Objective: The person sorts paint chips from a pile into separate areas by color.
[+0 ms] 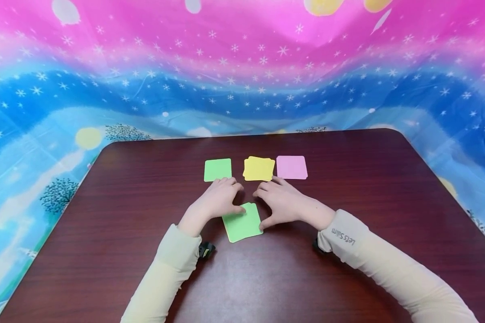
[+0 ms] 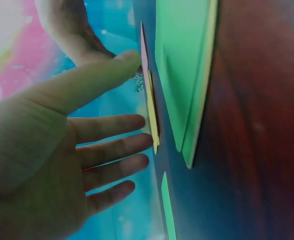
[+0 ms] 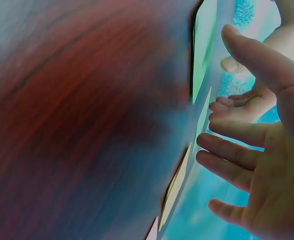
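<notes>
Between my two hands lies a small stack of green square cards (image 1: 242, 228) with rounded corners, set at a slant and slightly out of line with each other. My left hand (image 1: 215, 198) hovers at its left side, fingers loosely spread and the thumb over the top card. On the right side is my right hand (image 1: 284, 202), also with spread fingers; its thumb is close to the stack's right edge, and whether it touches cannot be told. Both palms look empty in the wrist views, where the green cards (image 2: 187, 75) stand apart from the left fingers.
Farther back, in a row, lie a green card (image 1: 218, 169), a messy pile of yellow cards (image 1: 258, 168) and a pile of pink cards (image 1: 292, 167). The dark wooden table (image 1: 145, 251) has a patterned cloth (image 1: 242, 89) hanging behind it.
</notes>
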Demonstrator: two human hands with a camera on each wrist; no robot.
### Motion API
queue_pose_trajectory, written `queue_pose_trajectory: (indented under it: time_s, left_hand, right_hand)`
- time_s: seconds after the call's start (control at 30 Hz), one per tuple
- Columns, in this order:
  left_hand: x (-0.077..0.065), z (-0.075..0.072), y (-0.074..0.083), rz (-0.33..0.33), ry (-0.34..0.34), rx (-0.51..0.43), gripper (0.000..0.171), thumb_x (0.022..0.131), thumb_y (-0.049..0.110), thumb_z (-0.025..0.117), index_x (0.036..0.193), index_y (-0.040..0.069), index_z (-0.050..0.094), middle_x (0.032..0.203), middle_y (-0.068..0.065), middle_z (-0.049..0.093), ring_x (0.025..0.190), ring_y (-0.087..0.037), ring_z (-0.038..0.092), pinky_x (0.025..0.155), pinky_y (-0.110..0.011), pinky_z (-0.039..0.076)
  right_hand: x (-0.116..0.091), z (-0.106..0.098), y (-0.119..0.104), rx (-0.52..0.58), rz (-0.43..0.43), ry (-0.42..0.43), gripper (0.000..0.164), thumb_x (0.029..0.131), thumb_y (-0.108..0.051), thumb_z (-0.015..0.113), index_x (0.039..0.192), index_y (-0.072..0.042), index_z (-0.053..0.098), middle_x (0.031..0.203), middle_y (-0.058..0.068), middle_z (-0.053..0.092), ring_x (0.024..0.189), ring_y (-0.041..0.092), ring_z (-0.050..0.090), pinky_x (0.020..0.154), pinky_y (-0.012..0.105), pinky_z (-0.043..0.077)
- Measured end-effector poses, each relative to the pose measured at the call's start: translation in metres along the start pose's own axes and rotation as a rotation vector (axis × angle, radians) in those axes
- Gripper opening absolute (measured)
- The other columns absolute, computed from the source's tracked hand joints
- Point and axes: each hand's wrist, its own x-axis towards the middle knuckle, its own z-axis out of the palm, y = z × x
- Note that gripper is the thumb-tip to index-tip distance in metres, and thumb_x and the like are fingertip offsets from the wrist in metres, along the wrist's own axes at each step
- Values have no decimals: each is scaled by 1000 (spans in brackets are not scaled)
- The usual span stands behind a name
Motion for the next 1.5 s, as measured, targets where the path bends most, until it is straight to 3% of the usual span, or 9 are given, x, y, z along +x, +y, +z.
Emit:
queue_pose_trajectory:
  time_s: [0.17,0.5,0.73,1.07,1.5]
  left_hand:
    - [-18,-1,3,-5,-26,4,56,69,47,71,110,9,62,99,-2,55,98,-21,49,92,-37,34]
    - [-42,4,16,2,-61,34,71,54,58,76,100,7,59,91,0,47,87,-18,46,78,-33,36]
    - [-43,5,24,-5,-59,101,67,53,53,78,95,6,54,90,-2,44,86,-21,44,77,-34,34]
    - [-44,4,22,15,-69,140,67,57,52,76,98,5,55,90,-2,44,86,-21,44,76,-32,35]
    - [-44,-3,8,20,-42,110,71,57,43,78,108,2,52,97,-5,49,91,-24,46,81,-36,37]
  right_hand:
    - [3,3,-5,9,-4,-27,80,59,-66,69,118,-13,56,108,0,51,108,18,48,105,47,22]
    - [7,9,-15,-12,-36,-82,86,54,-68,70,119,-13,55,105,-1,46,106,20,44,105,49,22]
    - [8,8,-18,-37,-55,-51,74,56,-63,72,108,-12,58,101,-1,47,104,20,46,104,47,25]
    - [10,12,-17,-47,-104,25,68,56,-62,71,100,-11,58,99,-1,47,104,20,47,104,47,26]
    - [21,6,-13,-21,-73,28,71,60,-61,68,107,-9,56,102,1,49,104,19,46,104,43,26]
